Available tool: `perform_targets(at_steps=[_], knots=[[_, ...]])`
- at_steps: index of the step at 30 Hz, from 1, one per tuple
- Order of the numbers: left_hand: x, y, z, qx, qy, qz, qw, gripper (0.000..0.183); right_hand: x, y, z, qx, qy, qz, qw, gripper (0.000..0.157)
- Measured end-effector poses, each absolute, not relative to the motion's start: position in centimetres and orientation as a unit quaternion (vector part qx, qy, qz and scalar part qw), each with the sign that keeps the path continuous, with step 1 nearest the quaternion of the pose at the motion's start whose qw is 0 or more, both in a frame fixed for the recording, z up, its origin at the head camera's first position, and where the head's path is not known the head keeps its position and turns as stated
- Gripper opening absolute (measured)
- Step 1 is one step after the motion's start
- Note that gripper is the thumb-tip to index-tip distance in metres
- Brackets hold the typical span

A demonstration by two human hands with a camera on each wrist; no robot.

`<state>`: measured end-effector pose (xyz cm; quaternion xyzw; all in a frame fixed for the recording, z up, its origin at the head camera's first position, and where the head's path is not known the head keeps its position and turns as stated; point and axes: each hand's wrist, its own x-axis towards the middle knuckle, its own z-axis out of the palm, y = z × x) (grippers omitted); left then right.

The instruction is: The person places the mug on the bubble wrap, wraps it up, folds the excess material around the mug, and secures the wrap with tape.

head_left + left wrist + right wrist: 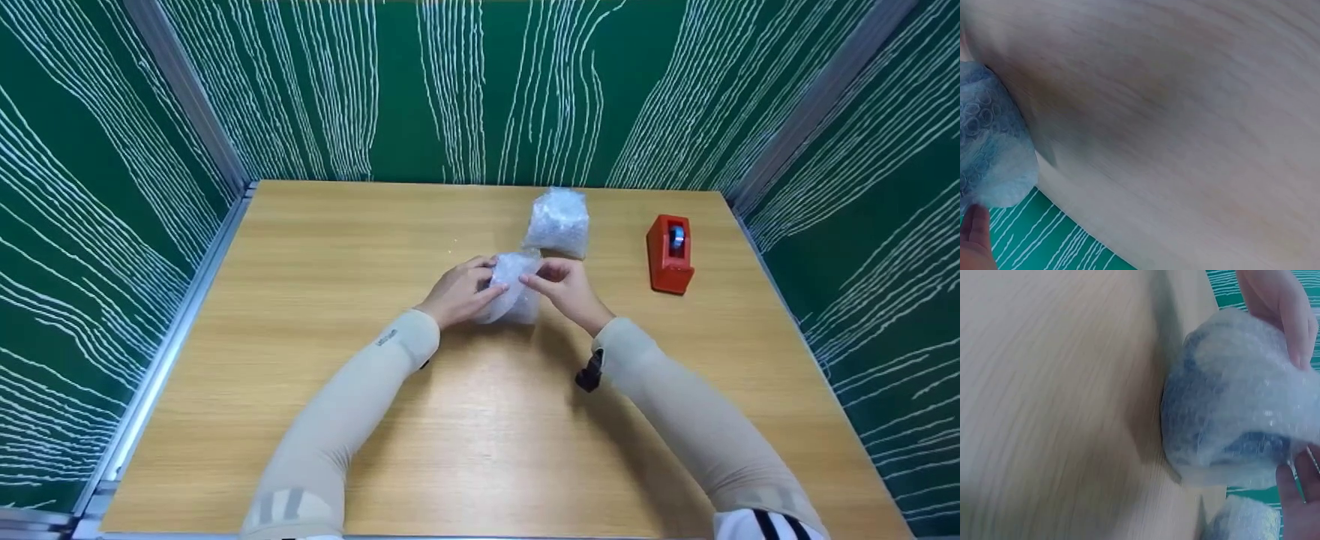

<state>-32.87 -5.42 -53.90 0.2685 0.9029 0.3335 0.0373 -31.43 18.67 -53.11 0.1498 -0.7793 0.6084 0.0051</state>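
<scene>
A bubble-wrapped bundle (520, 309) stands on the table between both hands, its contents hidden by the wrap. From the left, my left hand (460, 295) holds it, thumb on the front and fingers around the far side. My right hand (576, 294) pinches the edge of the bubble wrap (513, 268) between thumb and forefinger at the upper right. Close up in the right wrist view, the bundle (1213, 405) looks rounded, with a loose fold of wrap on its face. In the left wrist view, left fingertips (980, 222) touch the wrap from below.
Behind the hands, slightly right, a second bubble-wrapped bundle (559, 223) stands near the table's back edge. A red tape dispenser (670, 255) with a blue roll sits farther right. Green, white-lined panels (405, 90) enclose the wooden table (337, 240) at the back and sides.
</scene>
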Motion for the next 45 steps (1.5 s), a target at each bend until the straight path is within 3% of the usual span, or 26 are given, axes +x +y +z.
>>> perform_targets(at_steps=[9, 16, 25, 31, 41, 45], knots=[[-32.9, -5.4, -54.3, 0.242, 0.875, 0.419, 0.029, 0.047, -32.4, 17.0, -53.6, 0.083, -0.777, 0.619, 0.077, 0.013], [-32.5, -5.1, -54.4, 0.224, 0.864, 0.448, 0.047, 0.052, -32.8, 17.0, -54.1, 0.045, -0.775, 0.627, 0.066, 0.004], [-32.6, -4.9, -54.5, 0.295, 0.882, 0.368, 0.01, 0.048, -33.4, 17.3, -54.6, 0.037, -0.797, 0.599, 0.065, 0.009], [-33.0, -5.3, -53.7, 0.294, 0.902, 0.314, 0.051, 0.055, -33.6, 17.0, -54.5, 0.033, -0.795, 0.602, 0.068, 0.009], [-33.3, -5.4, -53.2, 0.311, 0.911, 0.258, 0.08, 0.068, -33.7, 16.9, -54.8, 0.046, -0.777, 0.624, 0.07, 0.021], [-33.4, -5.2, -53.0, 0.306, 0.913, 0.252, 0.096, 0.082, -33.8, 17.1, -54.9, 0.061, -0.789, 0.608, 0.061, 0.04]])
